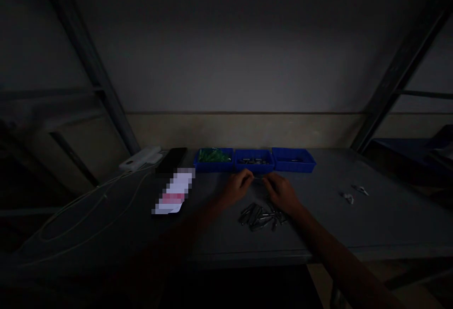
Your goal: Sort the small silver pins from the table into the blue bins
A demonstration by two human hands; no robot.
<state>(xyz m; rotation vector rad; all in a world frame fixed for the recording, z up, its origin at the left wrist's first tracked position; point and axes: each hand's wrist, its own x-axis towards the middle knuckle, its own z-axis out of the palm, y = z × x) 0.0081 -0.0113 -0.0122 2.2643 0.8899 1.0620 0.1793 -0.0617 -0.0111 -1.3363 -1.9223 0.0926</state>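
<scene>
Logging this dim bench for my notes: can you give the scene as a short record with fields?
light: very dim
left hand: over the table, fingertips near the other hand's
right hand: just beyond the metal pieces
held item: too dark to tell
metal pieces: loose pile on the table
blue bins: three in a row beyond the hands; leftmost holds green items
small white items: two, far right

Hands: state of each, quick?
Left hand: fingers curled inward; too dark, grip cannot be told.
Right hand: curled, by the metal parts; grip cannot be told.
</scene>
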